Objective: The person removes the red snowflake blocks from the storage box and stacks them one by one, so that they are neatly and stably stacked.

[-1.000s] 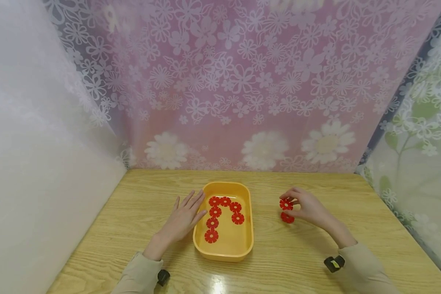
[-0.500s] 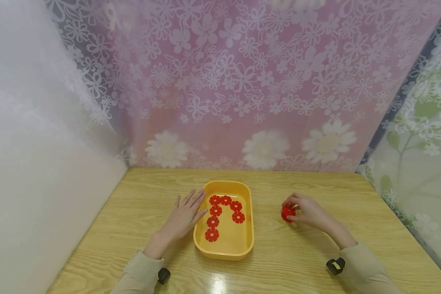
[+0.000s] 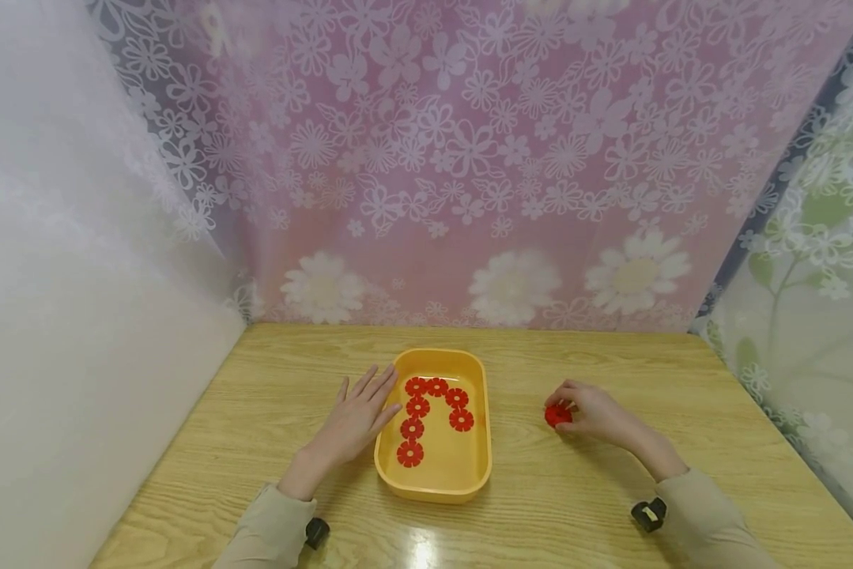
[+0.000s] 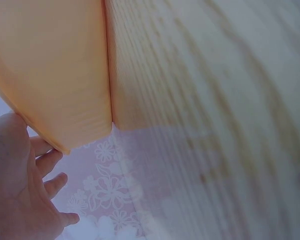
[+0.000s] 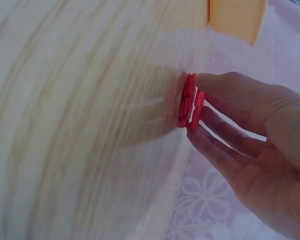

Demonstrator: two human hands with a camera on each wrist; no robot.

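My left hand (image 3: pixel 356 423) rests with straight, spread fingers on the left rim of a yellow plastic tray (image 3: pixel 433 495). In the left wrist view, the fingers (image 4: pixel 49 162) lie against the tray's edge. Inside the tray, several red notched discs (image 3: pixel 409 454) form a hooked row. To the tray's right, my right hand (image 3: pixel 598 412) pinches red notched discs (image 3: pixel 558 416) between thumb and fingers, low at the tabletop. The right wrist view shows these discs (image 5: pixel 185 102) stacked flat against each other, the lower one at the wood; the fingers partly hide them.
A light wooden table (image 3: pixel 526 490) carries everything. Behind it hangs a pink flowered curtain (image 3: pixel 426 237), with a white wall or sheet (image 3: pixel 99 261) at the left and a leafy patterned sheet (image 3: pixel 810 332) at the right. Black wrist straps (image 3: pixel 649 514) sit at both sleeves.
My right hand has brought its red disc down and slightly nearer, over the disc lying on the table, so the two now overlap in a stack. The left hand has stayed on the tray.
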